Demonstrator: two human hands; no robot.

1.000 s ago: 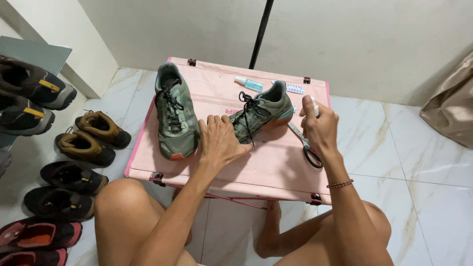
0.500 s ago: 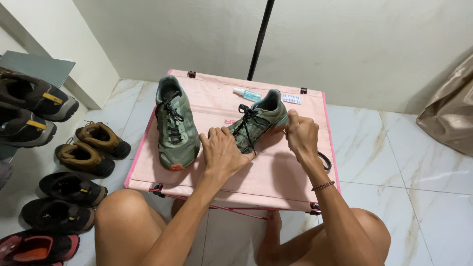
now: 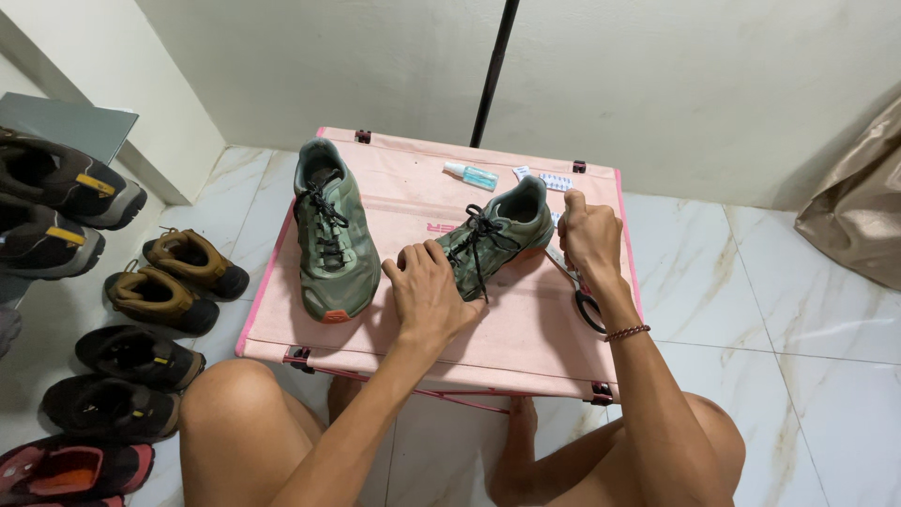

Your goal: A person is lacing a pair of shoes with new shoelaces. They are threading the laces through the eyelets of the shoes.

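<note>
Two green trail shoes with black laces lie on a pink folding table (image 3: 526,347). The left shoe (image 3: 330,235) lies alone with its toe toward me. The right shoe (image 3: 502,230) lies at an angle. My left hand (image 3: 427,296) rests flat over its toe, fingers apart. My right hand (image 3: 589,235) is a closed fist beside the shoe's heel. It grips a pair of scissors (image 3: 584,296), whose black handles hang below the fist.
A small spray bottle (image 3: 472,176) and a blister pack (image 3: 554,180) lie at the table's far edge. A black pole (image 3: 495,66) stands behind. Several pairs of shoes (image 3: 174,282) line the floor at left, and a tan bag (image 3: 859,202) leans at right. My bare knees are under the table's near edge.
My right hand with the scissors has shifted a little closer to the angled shoe's heel. My left hand stays on the toe.
</note>
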